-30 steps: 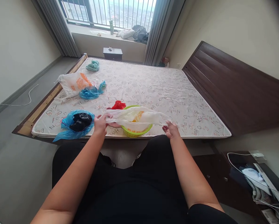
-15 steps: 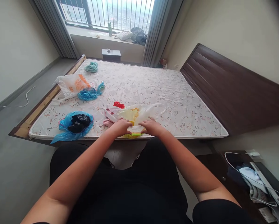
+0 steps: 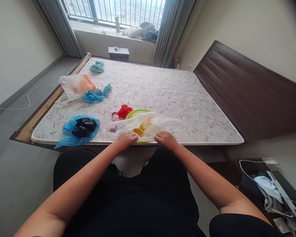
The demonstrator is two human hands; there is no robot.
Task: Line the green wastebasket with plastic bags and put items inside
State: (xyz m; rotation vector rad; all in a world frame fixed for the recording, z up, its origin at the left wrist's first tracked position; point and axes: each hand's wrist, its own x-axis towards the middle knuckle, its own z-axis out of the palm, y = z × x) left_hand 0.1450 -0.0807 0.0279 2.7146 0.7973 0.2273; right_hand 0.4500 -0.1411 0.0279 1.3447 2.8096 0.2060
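We have both hands at the near edge of the white mattress printed with letters (image 3: 175, 95), where a thin, half-see-through white plastic bag with a yellow-orange print (image 3: 162, 126) lies spread over a lime-green perforated plastic basket (image 3: 137, 112), whose far rim shows. Our left hand (image 3: 125, 141) and right hand (image 3: 165, 140) have their fingers curled down on the bag's near edge, a short stretch drawn between them; the thumbs are mostly hidden. We judge the handling of this bag to be only partway: its near edge is gathered in our 2 grips, but its far side and both ends lie loose and crumpled, not yet folded or knotted. Beyond it, a bright red soft bundle (image 3: 125, 111) and a dusty-pink soft item (image 3: 114, 117) sit beside the basket, untouched. Toward the near left corner, a crinkled blue plastic bag (image 3: 69, 129) already cradles a shiny black plastic bundle (image 3: 85, 126). By the left edge, a white plastic bag with orange print (image 3: 76, 86) and a bunched blue plastic bag (image 3: 92, 96) lie apart from our hands.
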